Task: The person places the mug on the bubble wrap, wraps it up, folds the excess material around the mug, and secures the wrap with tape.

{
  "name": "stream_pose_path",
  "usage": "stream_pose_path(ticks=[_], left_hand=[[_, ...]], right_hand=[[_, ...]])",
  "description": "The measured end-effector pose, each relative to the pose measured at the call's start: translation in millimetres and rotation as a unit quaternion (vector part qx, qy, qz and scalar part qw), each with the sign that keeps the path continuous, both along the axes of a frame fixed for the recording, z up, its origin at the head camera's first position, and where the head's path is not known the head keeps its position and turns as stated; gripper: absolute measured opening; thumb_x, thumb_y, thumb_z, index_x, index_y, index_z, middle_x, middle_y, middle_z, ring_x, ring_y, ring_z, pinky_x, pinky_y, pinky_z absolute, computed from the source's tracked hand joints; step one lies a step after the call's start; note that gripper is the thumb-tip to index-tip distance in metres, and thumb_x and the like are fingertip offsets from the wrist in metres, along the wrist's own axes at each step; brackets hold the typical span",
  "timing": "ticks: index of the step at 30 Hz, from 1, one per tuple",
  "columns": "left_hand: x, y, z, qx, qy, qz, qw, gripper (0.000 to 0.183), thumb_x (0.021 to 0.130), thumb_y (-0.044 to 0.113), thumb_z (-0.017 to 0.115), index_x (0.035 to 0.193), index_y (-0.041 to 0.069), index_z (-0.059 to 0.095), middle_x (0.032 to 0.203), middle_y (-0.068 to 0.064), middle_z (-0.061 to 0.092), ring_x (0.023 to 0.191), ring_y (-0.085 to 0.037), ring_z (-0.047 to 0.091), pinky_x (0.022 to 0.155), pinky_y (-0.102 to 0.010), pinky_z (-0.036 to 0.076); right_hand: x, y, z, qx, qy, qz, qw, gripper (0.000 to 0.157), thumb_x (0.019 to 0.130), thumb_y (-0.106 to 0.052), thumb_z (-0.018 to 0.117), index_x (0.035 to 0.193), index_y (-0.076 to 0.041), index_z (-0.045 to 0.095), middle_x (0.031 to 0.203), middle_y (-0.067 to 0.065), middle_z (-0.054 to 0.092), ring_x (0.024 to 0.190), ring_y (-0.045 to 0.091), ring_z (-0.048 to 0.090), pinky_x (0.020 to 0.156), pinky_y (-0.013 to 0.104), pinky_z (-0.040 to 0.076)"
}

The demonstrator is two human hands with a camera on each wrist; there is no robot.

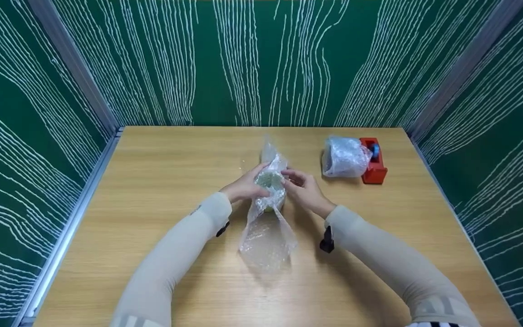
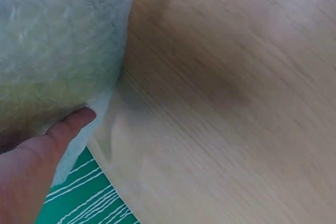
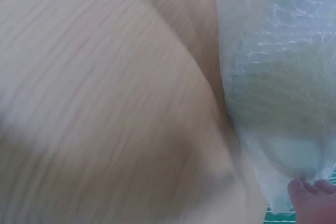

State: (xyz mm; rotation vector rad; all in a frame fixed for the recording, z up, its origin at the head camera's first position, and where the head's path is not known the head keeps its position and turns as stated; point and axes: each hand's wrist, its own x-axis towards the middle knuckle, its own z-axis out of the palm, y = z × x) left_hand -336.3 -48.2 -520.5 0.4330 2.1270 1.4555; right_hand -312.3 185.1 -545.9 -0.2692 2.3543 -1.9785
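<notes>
A sheet of clear bubble wrap [image 1: 268, 243] lies lengthwise at the middle of the table, folded about a pale green, rounded object [image 1: 270, 180]. The wrap blurs that object, so its kind cannot be told. From the left, my left hand [image 1: 245, 185] holds the wrapped object, its thumb laid over the near side. My right hand [image 1: 306, 190] pinches the wrap at the object's right side with bent fingers. Up close, the left wrist view shows the bubbles of the wrap [image 2: 58, 24] and one finger against it. Fingertips [image 3: 310, 188] touch the wrap's far end in the right wrist view.
A second bubble-wrapped bundle [image 1: 345, 156] sits at the back right, against a red tape dispenser [image 1: 375, 175] with a blue roll. Green walls with white wavy lines [image 1: 236, 63] stand behind and on both sides of the wooden table [image 1: 166, 181].
</notes>
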Motion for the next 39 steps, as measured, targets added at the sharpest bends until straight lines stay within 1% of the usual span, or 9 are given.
stream_pose_path(ticks=[2,4,6,8,15,20,24,28,39], left_hand=[[0.7,-0.1,-0.7,0.001,0.005,0.000,1.0000,0.099,0.092,0.013,0.081,0.172,0.037,0.028,0.180,-0.003,0.028,0.165,-0.037,0.028,0.132,-0.065,0.029],[1.0,-0.2,-1.6,0.004,0.005,0.002,1.0000,0.097,0.092,0.014,0.081,0.171,0.037,0.030,0.179,-0.003,0.031,0.165,-0.036,0.029,0.132,-0.065,0.029],[0.8,-0.5,-2.6,0.004,0.005,0.005,1.0000,0.094,0.092,0.013,0.080,0.170,0.037,0.033,0.177,-0.003,0.033,0.164,-0.036,0.030,0.131,-0.065,0.030],[-0.2,-0.8,-3.6,0.002,0.006,0.006,1.0000,0.092,0.092,0.013,0.080,0.169,0.035,0.035,0.177,-0.005,0.034,0.163,-0.036,0.031,0.131,-0.064,0.030],[-2.8,-0.9,-3.3,0.002,-0.014,0.015,0.9998,0.089,0.092,0.014,0.081,0.168,0.034,0.040,0.176,-0.005,0.035,0.163,-0.037,0.031,0.132,-0.065,0.029],[-4.3,-0.4,-4.2,0.005,-0.007,0.009,0.9999,0.089,0.091,0.013,0.082,0.167,0.033,0.041,0.175,-0.006,0.036,0.162,-0.036,0.033,0.132,-0.062,0.030],[-6.2,0.4,-6.6,0.012,0.019,-0.008,0.9997,0.091,0.091,0.007,0.080,0.169,0.031,0.039,0.176,-0.009,0.035,0.162,-0.038,0.032,0.130,-0.062,0.034],[-7.6,1.1,-7.7,0.012,0.044,-0.021,0.9987,0.096,0.088,0.000,0.078,0.169,0.029,0.037,0.177,-0.011,0.033,0.162,-0.040,0.031,0.129,-0.062,0.036],[-7.2,1.3,-7.1,0.001,0.038,-0.020,0.9991,0.100,0.088,0.004,0.079,0.171,0.034,0.034,0.178,-0.009,0.033,0.163,-0.040,0.031,0.131,-0.064,0.031]], right_hand=[[-1.4,0.5,-1.1,-0.028,-0.027,-0.004,0.999,0.050,0.103,-0.001,0.067,0.149,0.012,0.054,0.156,0.033,0.055,0.140,0.037,0.059,0.106,0.023,0.055],[-3.7,1.6,-2.0,-0.040,-0.050,-0.003,0.998,0.059,0.103,-0.003,0.067,0.156,0.010,0.045,0.161,0.033,0.049,0.149,0.043,0.051,0.117,0.034,0.052],[-5.5,3.0,-2.3,-0.037,-0.068,0.001,0.997,0.068,0.103,-0.007,0.068,0.162,0.006,0.037,0.166,0.031,0.043,0.154,0.046,0.044,0.125,0.046,0.046],[-7.5,3.9,-2.7,-0.027,-0.082,0.009,0.996,0.075,0.104,-0.011,0.069,0.167,0.004,0.030,0.170,0.028,0.038,0.157,0.046,0.040,0.129,0.053,0.039],[-13.1,6.1,-6.7,-0.065,-0.131,0.038,0.989,0.084,0.104,-0.012,0.066,0.170,0.006,0.018,0.173,0.029,0.032,0.161,0.043,0.035,0.135,0.049,0.030],[-14.6,5.7,-8.1,-0.098,-0.160,0.044,0.981,0.086,0.103,-0.008,0.063,0.171,0.005,0.013,0.176,0.028,0.026,0.162,0.043,0.032,0.136,0.048,0.028],[-14.5,4.5,-6.9,-0.132,-0.165,0.055,0.976,0.085,0.102,-0.002,0.061,0.171,0.004,0.012,0.176,0.028,0.024,0.162,0.043,0.032,0.135,0.048,0.029],[-14.3,5.3,-6.2,-0.142,-0.166,0.066,0.974,0.082,0.103,0.001,0.060,0.170,0.005,0.014,0.174,0.028,0.026,0.160,0.041,0.034,0.135,0.047,0.031],[-16.2,13.1,-3.6,-0.077,-0.142,0.090,0.983,0.058,0.104,-0.007,0.064,0.158,0.002,0.043,0.165,0.023,0.042,0.151,0.035,0.045,0.132,0.048,0.036]])
